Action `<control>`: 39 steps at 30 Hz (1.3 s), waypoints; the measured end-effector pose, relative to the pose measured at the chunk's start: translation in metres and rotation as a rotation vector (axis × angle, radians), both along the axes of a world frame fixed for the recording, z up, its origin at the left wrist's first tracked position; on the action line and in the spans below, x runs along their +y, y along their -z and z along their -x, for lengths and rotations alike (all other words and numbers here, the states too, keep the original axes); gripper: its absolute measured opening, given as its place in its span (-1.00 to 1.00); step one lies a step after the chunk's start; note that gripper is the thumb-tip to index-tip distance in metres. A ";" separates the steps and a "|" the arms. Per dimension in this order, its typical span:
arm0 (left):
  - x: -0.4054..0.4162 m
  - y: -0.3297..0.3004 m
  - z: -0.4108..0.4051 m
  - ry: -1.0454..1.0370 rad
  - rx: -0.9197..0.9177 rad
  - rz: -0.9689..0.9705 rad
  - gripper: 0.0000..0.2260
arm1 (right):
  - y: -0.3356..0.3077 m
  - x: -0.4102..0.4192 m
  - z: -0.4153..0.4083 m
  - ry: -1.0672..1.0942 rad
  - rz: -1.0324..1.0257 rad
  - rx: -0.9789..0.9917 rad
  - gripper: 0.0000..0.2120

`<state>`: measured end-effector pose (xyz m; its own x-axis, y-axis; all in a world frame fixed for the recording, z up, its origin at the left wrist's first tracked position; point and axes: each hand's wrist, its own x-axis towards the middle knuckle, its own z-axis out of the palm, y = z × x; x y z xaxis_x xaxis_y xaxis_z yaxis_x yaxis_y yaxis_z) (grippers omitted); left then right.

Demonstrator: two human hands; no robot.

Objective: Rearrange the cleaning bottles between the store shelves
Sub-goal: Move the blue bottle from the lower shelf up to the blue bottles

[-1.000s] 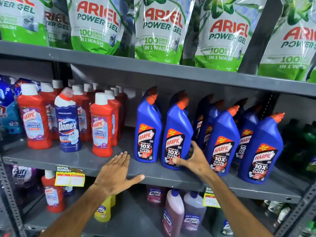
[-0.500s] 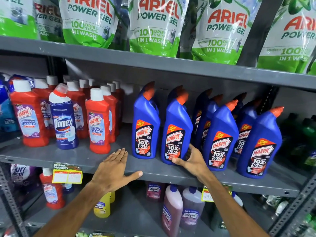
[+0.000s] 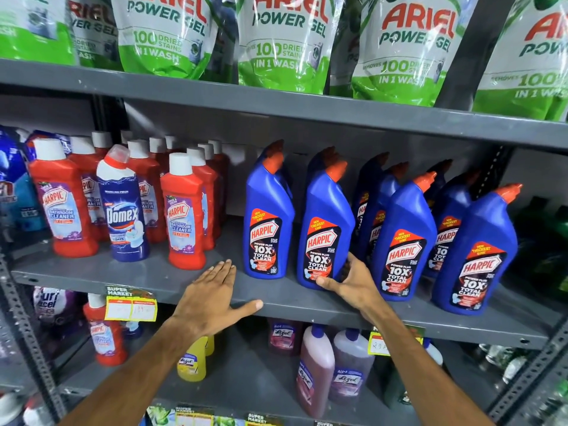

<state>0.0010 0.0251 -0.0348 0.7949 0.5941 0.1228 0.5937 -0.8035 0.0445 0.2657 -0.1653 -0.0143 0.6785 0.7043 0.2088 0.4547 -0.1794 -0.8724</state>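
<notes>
Several blue Harpic bottles with orange caps stand on the grey middle shelf (image 3: 123, 278). My right hand (image 3: 353, 282) grips the base of the second blue Harpic bottle (image 3: 324, 229) from the left, thumb under its front and fingers behind. A first blue Harpic bottle (image 3: 267, 216) stands just left of it. My left hand (image 3: 215, 295) rests flat and open on the shelf edge, in front of the gap between the red and blue bottles. Red Harpic bathroom cleaner bottles (image 3: 184, 216) and one dark blue Domex bottle (image 3: 124, 210) stand to the left.
Green and white Ariel pouches (image 3: 276, 41) fill the top shelf. The lower shelf holds Lizol bottles (image 3: 316, 370), a yellow bottle (image 3: 193, 364) and a red Harpic bottle (image 3: 103, 333). Yellow price tags (image 3: 130, 309) hang on the shelf edge. Green bottles sit at far right.
The view has shifted slightly down the shelves. My right hand has closed more firmly around the base of the second blue bottle. My left hand stays flat on the shelf edge.
</notes>
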 end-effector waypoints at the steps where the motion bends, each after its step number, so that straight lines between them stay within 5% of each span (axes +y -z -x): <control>1: 0.000 0.000 0.000 0.001 -0.002 -0.001 0.29 | 0.000 0.000 0.000 -0.001 0.000 0.000 -0.26; 10: -0.001 0.000 0.002 0.011 -0.025 0.030 0.31 | 0.000 -0.002 0.001 -0.007 0.005 -0.024 -0.26; 15: -0.006 0.008 0.004 -0.006 -0.093 -0.026 0.14 | -0.001 -0.016 0.020 0.077 -0.032 -0.118 -0.07; 20: -0.042 0.061 0.022 0.113 -0.353 -0.232 -0.11 | 0.047 -0.047 0.064 0.263 -0.276 -0.471 -0.43; 24: -0.069 0.121 0.038 0.180 -0.367 -0.209 -0.15 | 0.118 -0.063 0.093 0.335 -0.351 -0.674 -0.64; 33: -0.052 0.239 0.041 0.202 -0.051 -0.034 -0.08 | 0.212 -0.063 0.101 0.357 -0.049 -0.114 -0.41; 39: -0.029 0.313 0.018 0.208 0.031 0.090 -0.05 | 0.284 -0.050 0.101 0.419 -0.062 0.087 -0.39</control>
